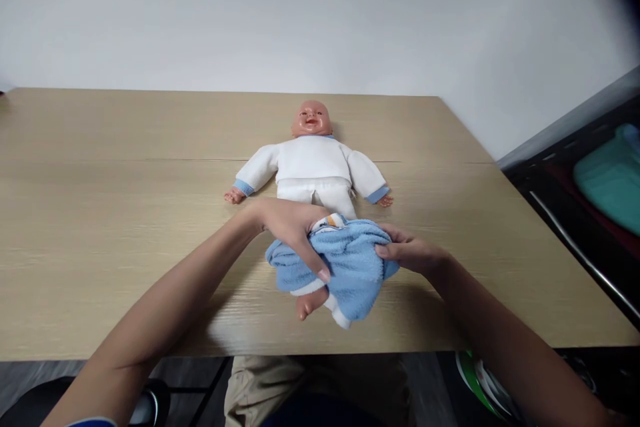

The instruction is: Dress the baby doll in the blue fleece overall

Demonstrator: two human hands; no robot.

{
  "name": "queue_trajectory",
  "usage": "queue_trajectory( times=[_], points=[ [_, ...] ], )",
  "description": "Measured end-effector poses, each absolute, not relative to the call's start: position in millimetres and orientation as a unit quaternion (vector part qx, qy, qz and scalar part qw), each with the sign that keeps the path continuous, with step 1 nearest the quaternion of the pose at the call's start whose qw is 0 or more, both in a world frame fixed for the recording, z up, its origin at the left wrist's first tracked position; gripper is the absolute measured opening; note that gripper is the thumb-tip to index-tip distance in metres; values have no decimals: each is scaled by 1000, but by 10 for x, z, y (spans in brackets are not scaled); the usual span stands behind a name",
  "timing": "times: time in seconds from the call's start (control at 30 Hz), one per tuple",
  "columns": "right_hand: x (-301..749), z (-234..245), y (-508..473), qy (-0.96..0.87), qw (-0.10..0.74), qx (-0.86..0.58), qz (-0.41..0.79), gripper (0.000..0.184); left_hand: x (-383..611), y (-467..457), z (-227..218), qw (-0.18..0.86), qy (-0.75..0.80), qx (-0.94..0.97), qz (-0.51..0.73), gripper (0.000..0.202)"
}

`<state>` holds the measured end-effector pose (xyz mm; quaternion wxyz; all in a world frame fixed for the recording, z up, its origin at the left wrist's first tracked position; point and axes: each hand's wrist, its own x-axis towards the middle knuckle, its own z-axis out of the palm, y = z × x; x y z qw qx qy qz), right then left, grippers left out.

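A baby doll (pixel 313 159) lies on its back on the wooden table, head toward the wall, arms spread, in a white top with blue cuffs. Light blue terry pants (pixel 353 267) with white leg edges are bunched around its lower legs. One bare doll foot (pixel 311 303) pokes out of a leg opening; the other foot is hidden. My left hand (pixel 300 233) grips the pants from the left, thumb on top of the cloth. At the right side of the pants, my right hand (pixel 407 250) pinches the fabric between thumb and fingers.
The table (pixel 125 213) reaches back to a white wall (pixel 300 20). To the right stands a dark shelf or crate with a teal item (pixel 613 177) in it. Below the table's front edge are my lap (pixel 270 387) and a green-rimmed round object (pixel 475 380).
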<state>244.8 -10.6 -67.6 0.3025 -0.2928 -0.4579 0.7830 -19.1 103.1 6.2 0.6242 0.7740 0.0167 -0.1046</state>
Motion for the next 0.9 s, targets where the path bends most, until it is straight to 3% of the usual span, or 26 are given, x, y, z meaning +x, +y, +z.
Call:
queue_trajectory(
  times=[0.23,0.33,0.47,0.6,0.7,0.9],
  points=[
    [2388,-654,-109,-405,347,-285,796,42,-133,1006,63,607,11,792,-69,28],
    [2397,-642,-66,-444,335,-294,778,51,-132,1029,55,615,0,787,-48,25],
    [2415,-576,-48,-514,223,-279,780,71,-152,1036,42,636,22,771,-28,25],
    [2403,-566,-97,-528,137,-291,786,57,-161,1013,42,672,14,737,-67,29],
    [2407,-645,-113,-531,181,-272,782,47,-165,994,42,701,10,703,-119,35],
    [2409,-791,-132,-496,286,-294,765,61,-177,1009,-11,708,48,701,-73,40]
  ],
)
